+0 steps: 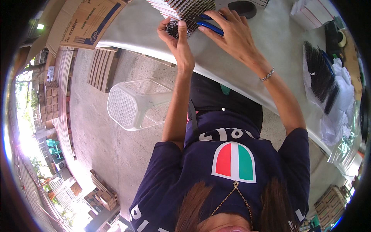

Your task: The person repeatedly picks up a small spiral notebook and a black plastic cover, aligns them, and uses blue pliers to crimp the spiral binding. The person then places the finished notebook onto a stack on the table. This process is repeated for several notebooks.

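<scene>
A stack of spiral-bound booklets [181,7] with black wire binding lies at the far edge of a pale grey table [270,46]. My left hand [176,36] pinches the near end of the wire binding between thumb and fingers. My right hand [228,31], with a bracelet on its wrist, grips blue-handled pliers [208,25], whose tip rests at the same end of the binding. Both hands are close together over the stack's corner. The jaws of the pliers are hidden by my fingers.
Black wire coils [320,77] lie on clear plastic at the table's right, near a tape roll [342,36] and white booklets [309,13]. A black oval object [242,8] sits behind my right hand. On the floor to the left are a tipped white plastic stool [131,104], a wooden pallet [102,67] and a cardboard box [89,21].
</scene>
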{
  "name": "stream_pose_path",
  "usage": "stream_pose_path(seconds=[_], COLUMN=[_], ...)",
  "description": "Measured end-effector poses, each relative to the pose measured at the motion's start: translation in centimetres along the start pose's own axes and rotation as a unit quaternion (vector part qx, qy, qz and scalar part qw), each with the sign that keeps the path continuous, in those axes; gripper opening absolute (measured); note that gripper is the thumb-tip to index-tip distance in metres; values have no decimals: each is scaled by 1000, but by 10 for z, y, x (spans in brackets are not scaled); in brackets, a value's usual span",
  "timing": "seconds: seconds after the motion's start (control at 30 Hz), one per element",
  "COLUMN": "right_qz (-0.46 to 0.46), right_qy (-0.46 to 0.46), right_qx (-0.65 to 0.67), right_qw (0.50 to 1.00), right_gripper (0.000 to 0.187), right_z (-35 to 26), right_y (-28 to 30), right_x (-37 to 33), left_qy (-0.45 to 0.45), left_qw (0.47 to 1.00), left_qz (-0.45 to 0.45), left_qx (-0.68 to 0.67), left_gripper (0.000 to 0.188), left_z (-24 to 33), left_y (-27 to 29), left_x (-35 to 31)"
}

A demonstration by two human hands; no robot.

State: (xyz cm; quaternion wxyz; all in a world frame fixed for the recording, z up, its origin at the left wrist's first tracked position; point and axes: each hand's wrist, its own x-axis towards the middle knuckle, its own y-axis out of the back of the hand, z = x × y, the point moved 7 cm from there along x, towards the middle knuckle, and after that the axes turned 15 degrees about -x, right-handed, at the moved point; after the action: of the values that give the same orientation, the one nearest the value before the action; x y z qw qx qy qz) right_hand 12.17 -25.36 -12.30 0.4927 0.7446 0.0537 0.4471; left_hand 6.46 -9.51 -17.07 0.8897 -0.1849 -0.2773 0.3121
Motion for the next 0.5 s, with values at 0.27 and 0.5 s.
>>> stream_pose_path(seconds=[0.27,0.5], right_qz=[-12,-9], right_qy=[6,19], right_qx=[28,30], right_qw=[1000,999], right_gripper=[46,35], right_z=[-9,-7], right_y=[7,-9], right_x=[6,7], left_qy=[-20,-24], left_qw=[992,993], left_qz=[-6,-1], left_qx=[121,114], left_gripper=[35,36], left_z=[7,6], left_y=[-1,-2], left_x=[-5,-4])
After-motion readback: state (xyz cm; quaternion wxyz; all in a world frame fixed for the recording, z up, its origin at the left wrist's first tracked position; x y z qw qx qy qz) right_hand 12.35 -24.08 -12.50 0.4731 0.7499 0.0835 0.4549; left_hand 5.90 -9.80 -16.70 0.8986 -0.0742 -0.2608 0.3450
